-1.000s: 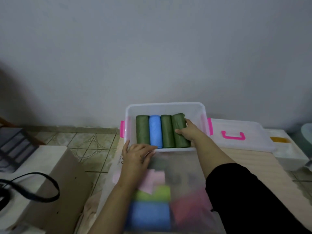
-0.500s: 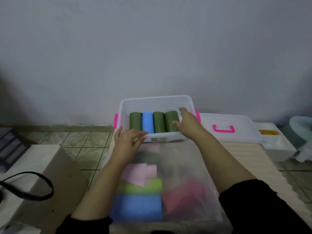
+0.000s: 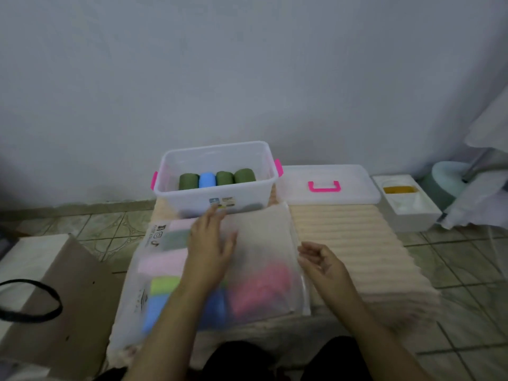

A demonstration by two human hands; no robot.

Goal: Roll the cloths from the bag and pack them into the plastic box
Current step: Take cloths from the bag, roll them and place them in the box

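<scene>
From my feed I see a plain grey-white wall filling the far half of the view, lit dimly and evenly. Where it meets the ground, a tiled floor with a patterned greenish-beige design runs left and right. A ribbed cream mat covers the low surface in the middle. At near left lies a sheet of brown cardboard with a black strap looped over it. At far right stands a pale green round base.

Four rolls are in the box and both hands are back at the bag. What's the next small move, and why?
Probably open the bag and draw out one folded cloth. The left hand lies flat on it, the right hand holds nothing at its edge, and the box has room beside the rolls.
</scene>
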